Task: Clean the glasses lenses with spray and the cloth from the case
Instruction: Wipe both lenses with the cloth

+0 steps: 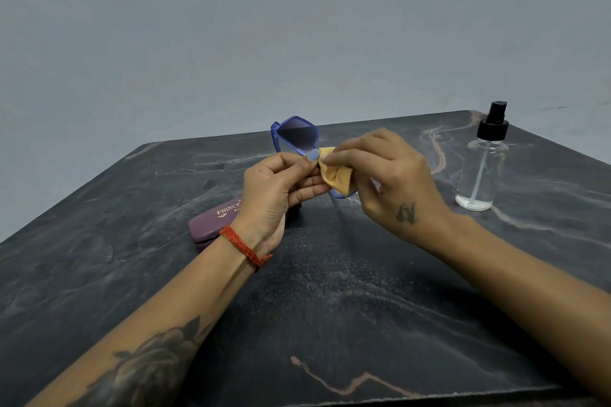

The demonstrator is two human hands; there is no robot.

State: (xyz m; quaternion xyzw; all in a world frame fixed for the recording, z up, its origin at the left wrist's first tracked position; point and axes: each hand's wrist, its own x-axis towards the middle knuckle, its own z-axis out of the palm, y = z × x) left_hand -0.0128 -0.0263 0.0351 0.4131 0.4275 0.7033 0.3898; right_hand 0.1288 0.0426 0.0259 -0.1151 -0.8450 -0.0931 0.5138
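Observation:
Blue-framed glasses [295,135] with tinted lenses are held above the table, one lens sticking up and the other mostly hidden. My left hand [277,188] grips the frame near the bridge. My right hand [386,175] pinches a small orange cloth [335,173] against the lower lens. A purple glasses case [211,224] lies on the table behind my left wrist, partly hidden by it. A clear spray bottle [482,162] with a black pump top stands upright at the right, apart from both hands.
Everything sits on a dark marble-patterned table [330,307] whose far edge meets a plain grey wall. The table's near right edge runs along the bottom of the view.

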